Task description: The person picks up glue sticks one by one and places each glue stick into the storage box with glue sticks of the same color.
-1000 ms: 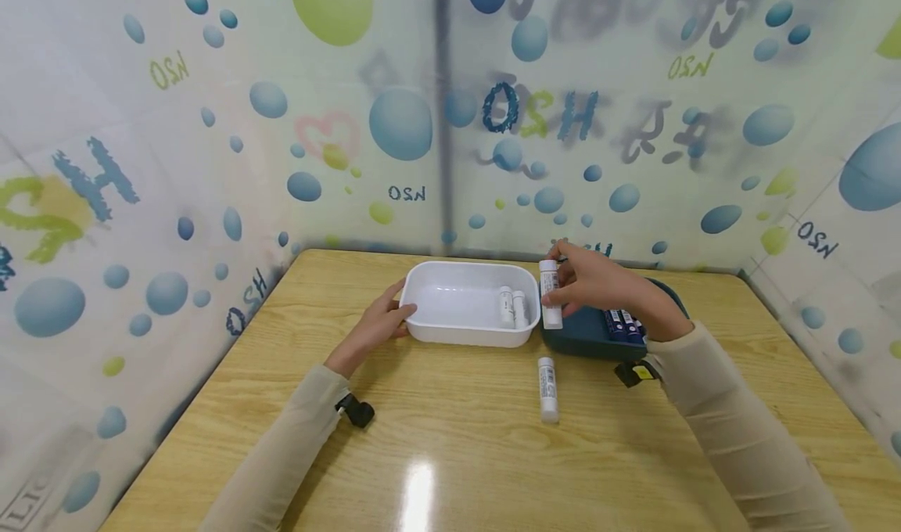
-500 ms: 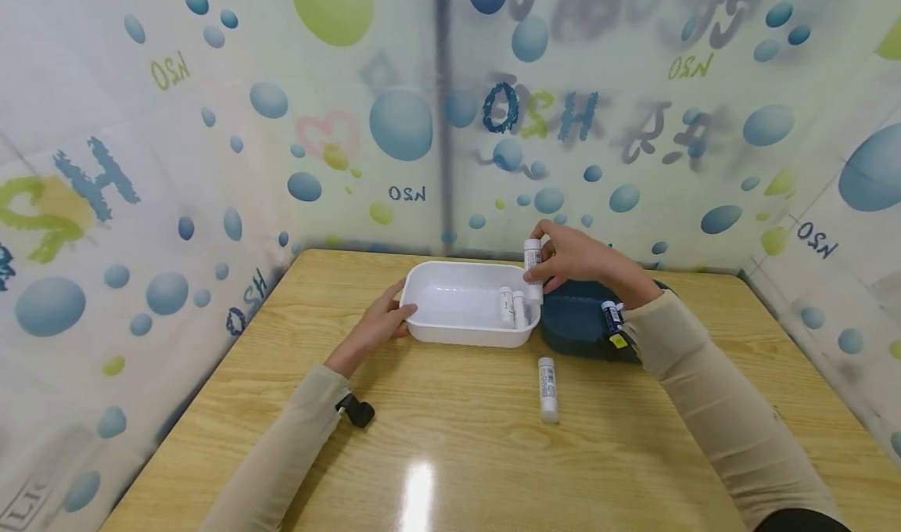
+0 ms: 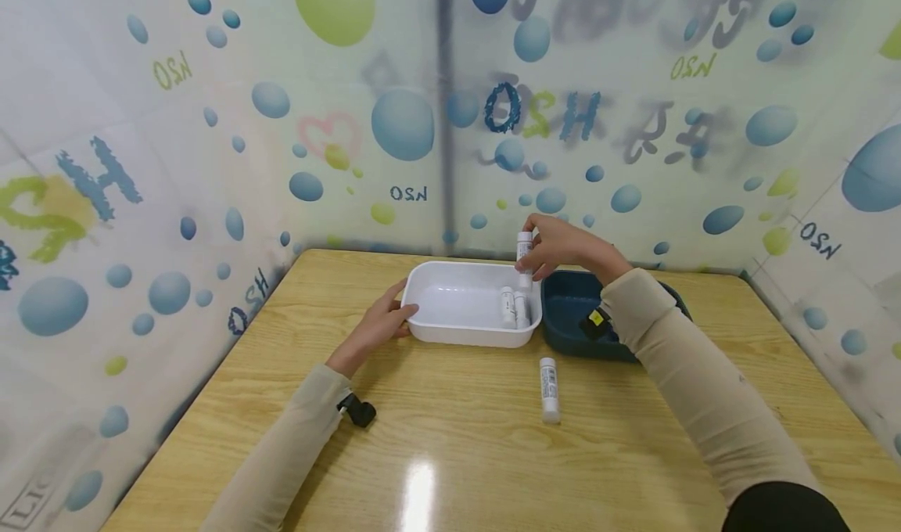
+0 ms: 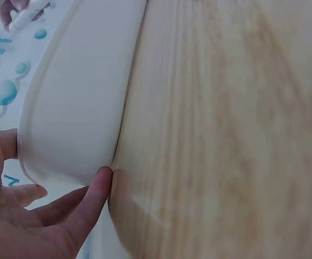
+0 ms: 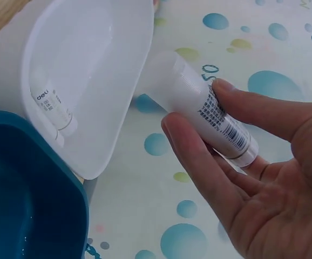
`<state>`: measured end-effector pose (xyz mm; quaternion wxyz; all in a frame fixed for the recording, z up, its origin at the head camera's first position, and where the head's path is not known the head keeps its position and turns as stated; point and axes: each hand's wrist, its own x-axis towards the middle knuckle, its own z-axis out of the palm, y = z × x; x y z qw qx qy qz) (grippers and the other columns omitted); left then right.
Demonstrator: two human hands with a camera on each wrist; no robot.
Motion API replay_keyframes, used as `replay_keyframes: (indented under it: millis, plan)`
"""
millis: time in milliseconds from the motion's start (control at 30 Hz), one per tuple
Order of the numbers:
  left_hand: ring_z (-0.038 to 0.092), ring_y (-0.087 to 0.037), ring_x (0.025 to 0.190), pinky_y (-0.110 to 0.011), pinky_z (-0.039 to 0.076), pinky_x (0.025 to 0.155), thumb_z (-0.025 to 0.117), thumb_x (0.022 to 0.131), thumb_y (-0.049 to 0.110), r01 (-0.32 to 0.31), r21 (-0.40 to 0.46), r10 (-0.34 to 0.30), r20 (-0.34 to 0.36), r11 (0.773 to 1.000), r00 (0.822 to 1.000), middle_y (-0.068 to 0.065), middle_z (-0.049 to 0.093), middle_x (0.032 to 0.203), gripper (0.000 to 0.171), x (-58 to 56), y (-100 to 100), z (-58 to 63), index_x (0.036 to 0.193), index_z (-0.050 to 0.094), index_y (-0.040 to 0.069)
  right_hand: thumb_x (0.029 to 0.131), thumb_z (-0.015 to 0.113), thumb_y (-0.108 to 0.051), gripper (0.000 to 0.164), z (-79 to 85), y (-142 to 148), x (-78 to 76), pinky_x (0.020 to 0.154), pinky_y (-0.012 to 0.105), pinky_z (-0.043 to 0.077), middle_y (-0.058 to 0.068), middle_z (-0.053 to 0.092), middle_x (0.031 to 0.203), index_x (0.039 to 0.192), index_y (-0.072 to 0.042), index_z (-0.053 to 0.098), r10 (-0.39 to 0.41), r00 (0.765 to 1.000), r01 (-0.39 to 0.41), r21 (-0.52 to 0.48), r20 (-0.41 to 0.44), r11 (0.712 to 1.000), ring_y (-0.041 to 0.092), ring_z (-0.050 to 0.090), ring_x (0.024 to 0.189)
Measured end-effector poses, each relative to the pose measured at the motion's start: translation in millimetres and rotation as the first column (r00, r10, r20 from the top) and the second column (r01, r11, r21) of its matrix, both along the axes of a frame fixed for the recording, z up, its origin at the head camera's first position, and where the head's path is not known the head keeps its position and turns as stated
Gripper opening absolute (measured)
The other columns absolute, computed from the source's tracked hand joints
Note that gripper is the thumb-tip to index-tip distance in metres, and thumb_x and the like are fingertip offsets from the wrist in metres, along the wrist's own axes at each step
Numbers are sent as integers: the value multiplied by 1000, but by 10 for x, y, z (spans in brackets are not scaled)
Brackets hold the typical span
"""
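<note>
My left hand [image 3: 380,319] grips the left end of a white plastic bin [image 3: 450,335], thumb at the rim and fingers along the outside wall. In the left wrist view a fingertip touches the end wall [image 4: 80,97] near its base. My right hand [image 3: 563,249] pinches a white glue stick [image 3: 524,252] upright, over the back right of the bin. Its barcode label and frosted end [image 5: 164,81] show in the right wrist view. Inside the bin, two more glue sticks [image 3: 507,305] lean side by side at the right end. Another glue stick [image 3: 550,391] lies on the table in front.
A dark teal bin [image 3: 584,347] stands against the white bin's right side, partly under my right forearm. The wooden table [image 3: 338,454] ends at a patterned curtain [image 3: 352,219] close behind both bins.
My right hand has carried the glue stick left and up, from over the teal bin's left edge to above the white bin. My left hand has stayed put on the bin.
</note>
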<state>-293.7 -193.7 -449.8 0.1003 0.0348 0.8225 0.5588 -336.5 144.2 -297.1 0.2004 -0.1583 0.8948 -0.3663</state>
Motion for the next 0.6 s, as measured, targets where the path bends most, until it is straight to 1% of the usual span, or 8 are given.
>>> replay_keyframes:
  millis: [167,433,600]
  plan:
    - [66,-30,118,-36,62,90,55,108,28,3,3,-3,-3,1000,1000,-31,51,148,70,-10,12,-17,167,19,21,95,75,-10,59,-39,-60,-81,84,40,64,25,61,119,139,3,37,-7,1000,6,16,6,1000,28,72,91]
    - [65,-31,119,-36,62,93,55,108,28,3,2,-3,-5,1000,1000,-29,51,148,69,4,37,1,167,20,22,94,75,-7,49,-149,-128,-172,79,36,65,22,62,112,129,4,42,-16,1000,15,53,20,998,23,75,78]
    - [66,-28,114,-34,62,90,54,108,27,-14,-6,14,-12,1000,1000,-30,53,145,69,18,12,6,167,20,21,94,76,-9,45,-190,-204,-208,84,39,64,21,63,113,125,2,46,-21,1000,19,79,12,997,22,76,78]
